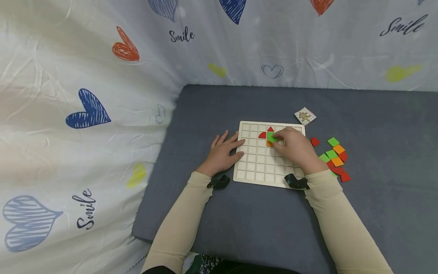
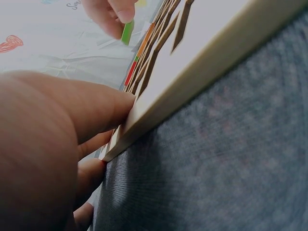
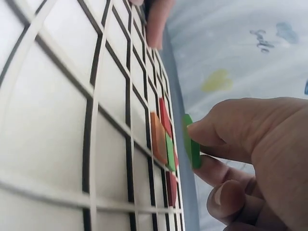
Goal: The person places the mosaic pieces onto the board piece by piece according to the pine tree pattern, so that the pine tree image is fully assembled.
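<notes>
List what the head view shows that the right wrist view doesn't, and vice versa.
Only the head view shows the pattern card, the loose tiles right of the grid board, and the beige sleeves.
Only the right wrist view shows the lowest red piece, beside the seated green tile, and a gap between board and held green tile.
Both share the grid board, orange tile, right hand and at least part of the left hand.

Head cam: above the near side of the gridded board (image 1: 251,167), facing forward and down, wide, well back. Left wrist: low beside the board's left edge, very near, facing its far side, rolled. Right wrist: low over the board, close, also rolled. All three share board plus green tile (image 3: 193,149).
</notes>
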A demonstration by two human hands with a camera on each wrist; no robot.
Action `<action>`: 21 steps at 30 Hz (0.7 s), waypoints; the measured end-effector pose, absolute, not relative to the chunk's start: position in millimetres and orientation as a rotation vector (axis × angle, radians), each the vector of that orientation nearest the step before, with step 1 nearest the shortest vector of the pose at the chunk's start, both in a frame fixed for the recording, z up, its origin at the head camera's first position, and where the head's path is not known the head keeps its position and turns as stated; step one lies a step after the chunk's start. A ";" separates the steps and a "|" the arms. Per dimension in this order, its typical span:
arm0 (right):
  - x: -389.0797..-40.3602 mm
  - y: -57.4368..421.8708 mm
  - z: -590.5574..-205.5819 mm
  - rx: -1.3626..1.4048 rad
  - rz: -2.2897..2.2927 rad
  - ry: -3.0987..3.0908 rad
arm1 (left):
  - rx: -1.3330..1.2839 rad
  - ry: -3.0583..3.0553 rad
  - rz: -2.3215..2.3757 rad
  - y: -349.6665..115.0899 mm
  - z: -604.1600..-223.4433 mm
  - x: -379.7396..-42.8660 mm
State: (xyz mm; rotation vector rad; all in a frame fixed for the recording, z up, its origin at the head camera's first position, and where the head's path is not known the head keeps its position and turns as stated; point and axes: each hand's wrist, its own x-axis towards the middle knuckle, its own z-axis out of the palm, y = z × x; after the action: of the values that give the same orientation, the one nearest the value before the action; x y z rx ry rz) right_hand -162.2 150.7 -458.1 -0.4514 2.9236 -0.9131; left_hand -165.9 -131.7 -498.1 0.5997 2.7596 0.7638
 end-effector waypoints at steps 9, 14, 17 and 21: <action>-165.1 130.3 -458.8 -0.543 -0.853 2.882 | 0.608 2.766 0.768 -132.3 -498.7 -164.9; -168.3 124.4 -460.3 -0.592 -0.813 2.875 | 0.609 2.774 0.759 -132.3 -499.1 -164.8; -170.0 122.6 -461.9 -0.606 -0.796 2.875 | 0.613 2.774 0.758 -132.4 -498.3 -164.5; -171.3 121.5 -463.2 -0.631 -0.772 2.875 | 0.615 2.768 0.766 -132.7 -496.2 -164.2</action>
State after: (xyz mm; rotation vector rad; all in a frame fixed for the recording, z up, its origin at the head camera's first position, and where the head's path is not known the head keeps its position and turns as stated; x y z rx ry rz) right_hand -171.3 121.5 -463.2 -0.6312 2.8746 -0.7721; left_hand -164.2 -132.7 -496.2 0.6149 2.7683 0.7662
